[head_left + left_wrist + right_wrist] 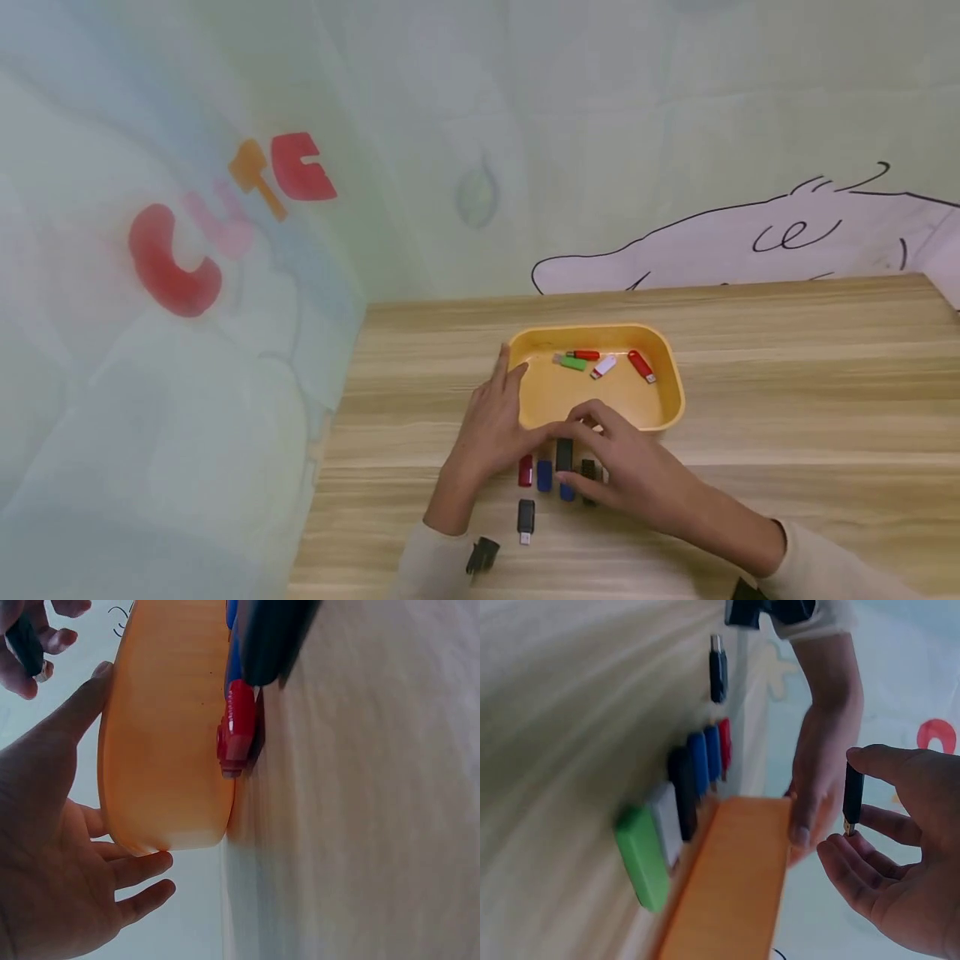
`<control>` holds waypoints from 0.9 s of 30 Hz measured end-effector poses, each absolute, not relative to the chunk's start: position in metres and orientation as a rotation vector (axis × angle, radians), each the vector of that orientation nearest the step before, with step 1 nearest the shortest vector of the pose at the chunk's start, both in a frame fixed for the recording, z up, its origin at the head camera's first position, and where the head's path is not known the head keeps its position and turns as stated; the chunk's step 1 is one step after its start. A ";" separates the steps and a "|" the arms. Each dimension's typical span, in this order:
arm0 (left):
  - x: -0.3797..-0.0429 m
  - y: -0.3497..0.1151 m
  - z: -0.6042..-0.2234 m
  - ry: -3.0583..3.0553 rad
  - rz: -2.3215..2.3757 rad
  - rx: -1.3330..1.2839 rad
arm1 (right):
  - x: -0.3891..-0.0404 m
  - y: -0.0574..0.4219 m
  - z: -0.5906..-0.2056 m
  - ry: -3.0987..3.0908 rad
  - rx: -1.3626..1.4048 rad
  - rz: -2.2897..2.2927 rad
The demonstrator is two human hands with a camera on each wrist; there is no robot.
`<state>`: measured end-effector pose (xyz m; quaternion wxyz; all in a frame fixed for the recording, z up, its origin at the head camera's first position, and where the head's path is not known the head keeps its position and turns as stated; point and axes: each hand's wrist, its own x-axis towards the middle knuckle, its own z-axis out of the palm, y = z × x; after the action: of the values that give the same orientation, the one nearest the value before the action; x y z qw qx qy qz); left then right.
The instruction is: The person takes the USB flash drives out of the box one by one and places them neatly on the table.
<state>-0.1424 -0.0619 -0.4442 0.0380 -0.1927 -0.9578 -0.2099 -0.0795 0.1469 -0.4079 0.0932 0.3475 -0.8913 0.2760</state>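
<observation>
the right hand [630, 471] pinches a black usb stick [564, 455] between thumb and fingertips, holding it upright just off the near wall of the yellow tray [671, 387]; the right wrist view shows the same stick [853, 787] gripped at its top and bottom ends. the left hand [491, 425] rests flat against the tray's left side with fingers straight and slightly spread, holding nothing. on the wooden table [787, 375], a row of sticks lies just in front of the tray: red stick [525, 471], blue stick [543, 475], and more partly hidden under the right hand. another black stick [526, 518] lies apart, nearer the person. inside the tray lie green, red and white sticks.
</observation>
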 end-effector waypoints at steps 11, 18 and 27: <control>-0.142 -0.060 -0.444 -2.985 -0.636 -0.583 | -0.063 0.138 -0.436 -2.637 1.123 0.834; -0.139 -0.060 -0.443 -3.008 -0.635 -0.548 | -0.055 0.136 -0.448 -2.663 1.152 0.847; -0.139 -0.060 -0.444 -3.015 -0.637 -0.523 | -0.048 0.127 -0.462 -2.726 1.145 0.816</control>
<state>-0.1387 -0.0599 -0.4437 0.0080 -0.1673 -0.9646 -0.2037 -0.0482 0.1274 -0.4617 0.0374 0.3732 -0.8881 0.2658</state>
